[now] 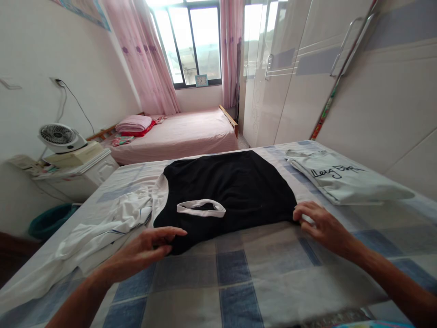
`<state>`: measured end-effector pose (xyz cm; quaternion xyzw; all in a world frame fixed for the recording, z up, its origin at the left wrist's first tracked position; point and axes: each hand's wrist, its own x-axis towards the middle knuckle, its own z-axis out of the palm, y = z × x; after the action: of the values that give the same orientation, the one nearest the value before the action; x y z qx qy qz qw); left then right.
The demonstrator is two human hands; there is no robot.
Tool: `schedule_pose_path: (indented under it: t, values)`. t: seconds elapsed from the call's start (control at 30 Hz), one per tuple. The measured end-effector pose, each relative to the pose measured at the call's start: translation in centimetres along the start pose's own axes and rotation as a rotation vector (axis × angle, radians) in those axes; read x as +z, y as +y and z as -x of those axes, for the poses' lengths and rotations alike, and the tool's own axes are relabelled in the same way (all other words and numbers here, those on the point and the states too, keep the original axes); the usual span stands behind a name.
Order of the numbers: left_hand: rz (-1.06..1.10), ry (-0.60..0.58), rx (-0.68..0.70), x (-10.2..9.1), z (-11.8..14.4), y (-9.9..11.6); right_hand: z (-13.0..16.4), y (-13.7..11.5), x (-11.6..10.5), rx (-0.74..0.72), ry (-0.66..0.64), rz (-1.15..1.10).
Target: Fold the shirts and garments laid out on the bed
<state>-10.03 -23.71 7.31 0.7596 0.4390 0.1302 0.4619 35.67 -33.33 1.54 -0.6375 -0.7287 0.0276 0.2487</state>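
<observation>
A black garment with a white ribbed neckband, likely a shirt, lies spread on the checked bed sheet; its black cloth is mostly flat. My left hand rests at its near left edge, index finger stretched over the cloth and thumb apart. At the near right corner, my right hand pinches the cloth between thumb and fingers. White fabric with a dark stripe, partly crumpled, extends left of the black cloth, reaching down beside my left forearm.
A folded pale garment with black lettering lies on the bed's right side. White wardrobes line the right. A second bed stands by the window. A fan sits on a cabinet at left, above a green bin.
</observation>
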Motion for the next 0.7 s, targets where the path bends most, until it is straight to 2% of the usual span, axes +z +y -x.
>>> schedule_pose_path:
  t: [0.1,0.17,0.3,0.43,0.6,0.7]
  values:
    - [-0.019,0.023,-0.082,1.7,-0.8,-0.2,0.3,0.5,0.8,0.191,0.097,0.039]
    - [-0.007,0.047,-0.107,2.7,-1.6,-0.4,0.2,0.6,1.4,0.262,0.133,0.083]
    - [-0.018,0.069,-0.068,3.5,-2.7,-1.0,-0.6,0.3,2.3,0.258,0.114,0.120]
    - [0.015,0.134,-0.063,3.7,-2.8,-1.1,-1.4,0.1,2.7,0.238,0.121,0.049]
    - [-0.011,0.231,-0.056,3.9,-3.2,0.0,-3.2,-0.5,2.2,0.350,0.109,-0.265]
    - [0.018,0.393,0.008,2.4,-3.2,1.1,-4.8,-1.3,0.7,0.425,0.160,-0.540]
